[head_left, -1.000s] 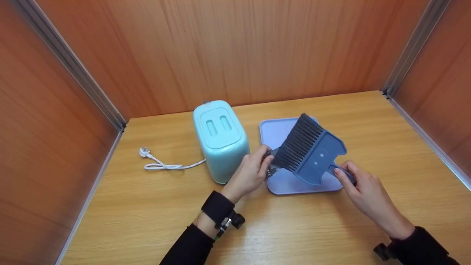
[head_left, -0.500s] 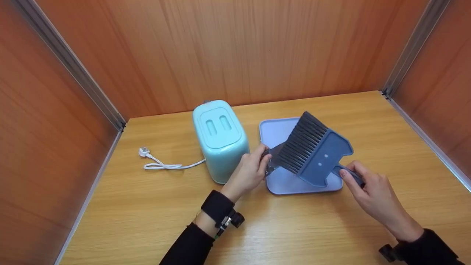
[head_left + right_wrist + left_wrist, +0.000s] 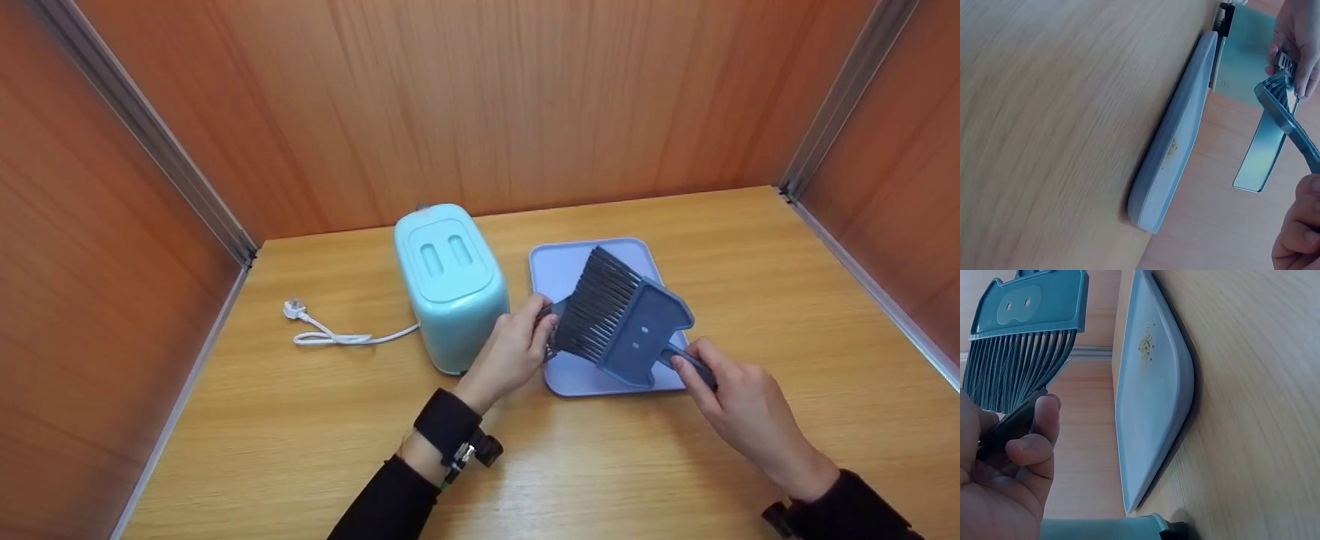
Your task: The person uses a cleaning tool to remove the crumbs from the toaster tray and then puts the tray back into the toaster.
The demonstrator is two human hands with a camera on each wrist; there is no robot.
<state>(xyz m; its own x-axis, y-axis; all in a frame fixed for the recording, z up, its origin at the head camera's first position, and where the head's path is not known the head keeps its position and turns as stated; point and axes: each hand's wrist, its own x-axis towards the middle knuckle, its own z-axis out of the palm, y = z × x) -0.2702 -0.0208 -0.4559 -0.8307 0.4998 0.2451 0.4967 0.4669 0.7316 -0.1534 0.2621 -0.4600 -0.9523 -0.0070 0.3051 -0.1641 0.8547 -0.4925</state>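
Observation:
My right hand [image 3: 739,405] grips the handle of a blue hand brush [image 3: 645,330] with dark bristles. In my left hand [image 3: 514,341] is a flat metal crumb tray [image 3: 1261,154], pinched at its slotted dark end between thumb and fingers. The bristles lie across the crumb tray near that end and mostly cover it in the head view. Both are held above a lilac tray [image 3: 561,264] on the table. A small patch of yellowish crumbs [image 3: 1145,346] lies in the lilac tray.
A turquoise toaster [image 3: 454,292] stands left of the lilac tray, close beside my left hand. Its white cord and plug [image 3: 295,310] lie on the table farther left. Wood-patterned panels [image 3: 480,112] rise at the back and both sides.
The brush first shifts slightly right, then comes back left and lower across the crumb tray. My left hand stays almost still.

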